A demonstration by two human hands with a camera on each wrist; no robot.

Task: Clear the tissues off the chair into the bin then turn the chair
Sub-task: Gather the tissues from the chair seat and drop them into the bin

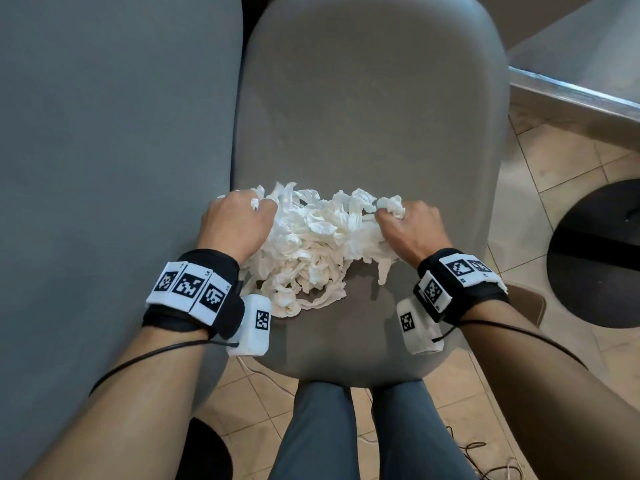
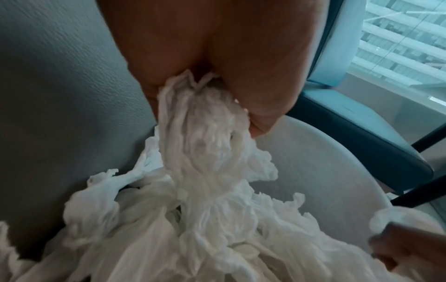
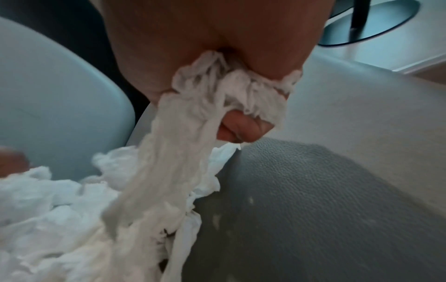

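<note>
A heap of crumpled white tissues (image 1: 311, 244) lies on the grey chair seat (image 1: 363, 116) in the head view. My left hand (image 1: 239, 220) grips the heap's left end, fingers curled into the paper. My right hand (image 1: 408, 226) grips its right end the same way. In the left wrist view the tissues (image 2: 205, 152) are bunched in my left hand (image 2: 217, 76). In the right wrist view a twisted strand of tissues (image 3: 193, 133) hangs from my right hand (image 3: 217, 57), whose fingertips (image 3: 241, 129) curl round it. No bin is in view.
A second grey-blue chair (image 1: 114, 168) stands close on the left, touching the seat's edge. A black round table base (image 1: 595, 254) sits on the tiled floor at right. My legs (image 1: 346, 434) stand at the seat's front edge. Cables lie on the floor (image 1: 478, 452).
</note>
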